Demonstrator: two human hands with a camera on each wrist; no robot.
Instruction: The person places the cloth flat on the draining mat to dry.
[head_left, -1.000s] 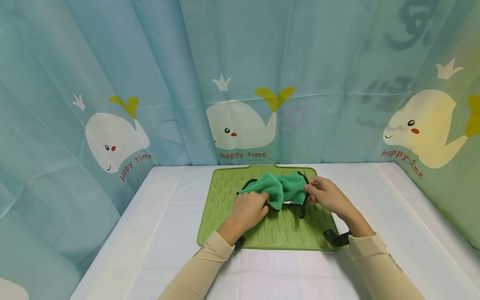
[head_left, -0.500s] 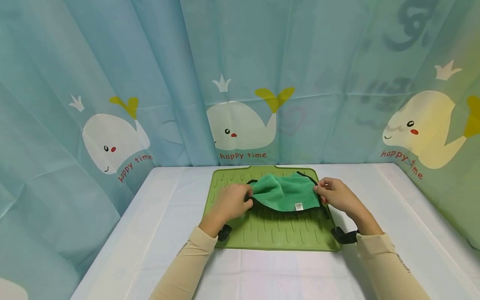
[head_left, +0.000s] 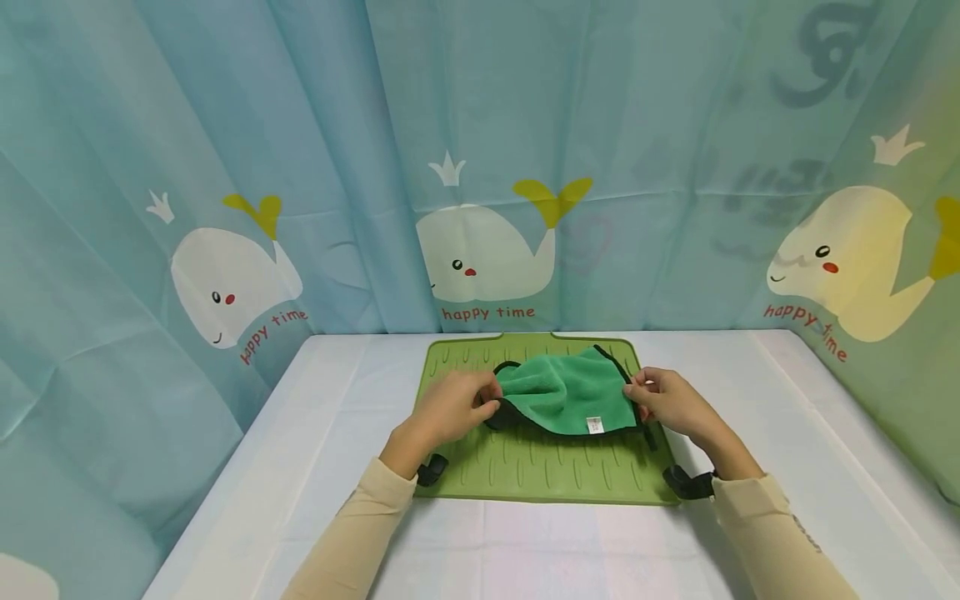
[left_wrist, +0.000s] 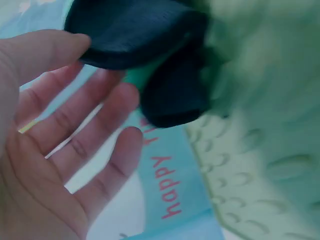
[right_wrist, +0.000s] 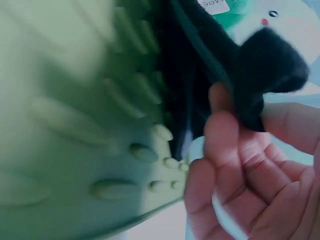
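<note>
A green cleaning cloth [head_left: 573, 392] with black edging and a small white tag [head_left: 595, 425] is spread between the hands, low over the green mat [head_left: 525, 475]. My left hand [head_left: 450, 406] pinches its left edge. In the left wrist view the thumb and forefinger hold the black edging [left_wrist: 130, 37], while the other fingers stretch out below. My right hand [head_left: 672, 402] pinches the right edge. In the right wrist view, a black flap of the cloth [right_wrist: 270, 60] stands up between thumb and fingers. Wavy creases run through the cloth's left half.
The mat, with raised oval ridges, lies on a white-covered table [head_left: 315, 500]. A light blue curtain [head_left: 480, 100] printed with whales hangs behind and along both sides. Black straps [head_left: 686, 483] sit at the wrists.
The cloth has unfolded from a doubled-over bunch to a wider sheet, its tag now showing. My left hand has moved left with its edge, and my right hand slightly right.
</note>
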